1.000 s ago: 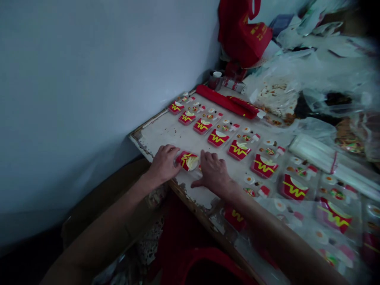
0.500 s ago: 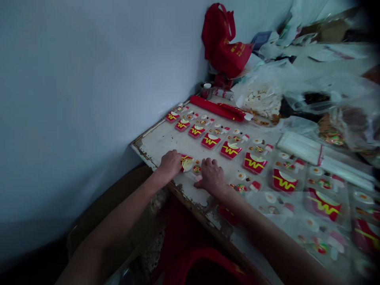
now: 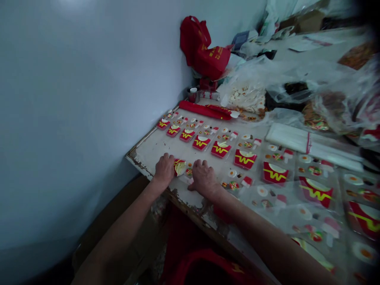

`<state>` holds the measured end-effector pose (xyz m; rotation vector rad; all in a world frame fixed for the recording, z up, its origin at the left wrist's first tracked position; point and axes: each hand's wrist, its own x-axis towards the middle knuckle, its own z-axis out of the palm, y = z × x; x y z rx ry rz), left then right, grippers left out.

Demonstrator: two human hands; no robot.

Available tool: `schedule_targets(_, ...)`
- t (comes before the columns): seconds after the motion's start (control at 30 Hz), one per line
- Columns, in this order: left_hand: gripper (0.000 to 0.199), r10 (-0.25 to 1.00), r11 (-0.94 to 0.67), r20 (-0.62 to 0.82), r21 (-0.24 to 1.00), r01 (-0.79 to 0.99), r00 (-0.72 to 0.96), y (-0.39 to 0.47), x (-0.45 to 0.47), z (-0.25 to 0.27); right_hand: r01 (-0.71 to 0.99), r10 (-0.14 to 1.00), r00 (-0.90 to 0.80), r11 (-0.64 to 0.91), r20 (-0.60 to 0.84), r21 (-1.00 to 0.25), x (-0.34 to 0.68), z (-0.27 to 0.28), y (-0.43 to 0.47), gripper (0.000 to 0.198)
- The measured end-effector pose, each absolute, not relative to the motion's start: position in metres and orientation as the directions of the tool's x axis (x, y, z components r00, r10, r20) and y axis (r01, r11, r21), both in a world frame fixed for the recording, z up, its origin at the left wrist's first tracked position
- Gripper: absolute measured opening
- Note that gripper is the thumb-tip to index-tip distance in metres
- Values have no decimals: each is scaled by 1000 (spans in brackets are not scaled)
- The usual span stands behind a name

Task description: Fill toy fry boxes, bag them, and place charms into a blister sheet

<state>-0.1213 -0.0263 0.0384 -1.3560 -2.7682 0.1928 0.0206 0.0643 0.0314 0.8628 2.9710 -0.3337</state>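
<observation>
A clear case point(image 3: 189, 171), shaped like a phone case, lies sideways near the table's front edge. A red carton with pale fries and small food pieces decorate it. My left hand point(image 3: 164, 170) closes its curled fingers on the carton end. At the opposite end, my right hand point(image 3: 204, 179) has its fingers bent over the case, thumb pointing toward the edge. Both hands cover parts of the case. Beyond them runs a row of similar clear cases point(image 3: 221, 149), each with a red carton marked by a yellow zigzag and tiny egg, pizza and ice-pop pieces.
More cases point(image 3: 316, 192) continue right under a thin clear sheet. A red roll point(image 3: 204, 109), a metal cup point(image 3: 193, 95) and a red bag point(image 3: 208, 55) stand behind. Plastic bags of small pieces point(image 3: 247, 97) and a bundle of clear sleeves point(image 3: 314, 146) lie rightward. A wall point(image 3: 89, 99) borders the left.
The camera view has shifted, so the table and its contents appear further left. Both hands stay on the same case, with little change in their grip.
</observation>
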Motion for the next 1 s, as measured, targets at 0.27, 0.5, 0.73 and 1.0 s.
schedule_targets(0.27,29,790,600,-56,-138,788,-611,-17,-130,42,530,521,-848,827,-97,-190,19,29,65,72)
schedule_targets(0.5,14,692,683,62,268,680,-719,-28,-117,48,478,489,-872,845,-14,-237,40,57,58,72)
schedule_targets(0.73,10,733,544,-6,605,581,-681,-31,-97,62,416,442,-895,875,58,-248,22,66,54,71)
schedule_targets(1.0,13,645,525,13,720,455,-764,-30,-119,42,331,647,-743,133,-172,-934,46,25,88,77)
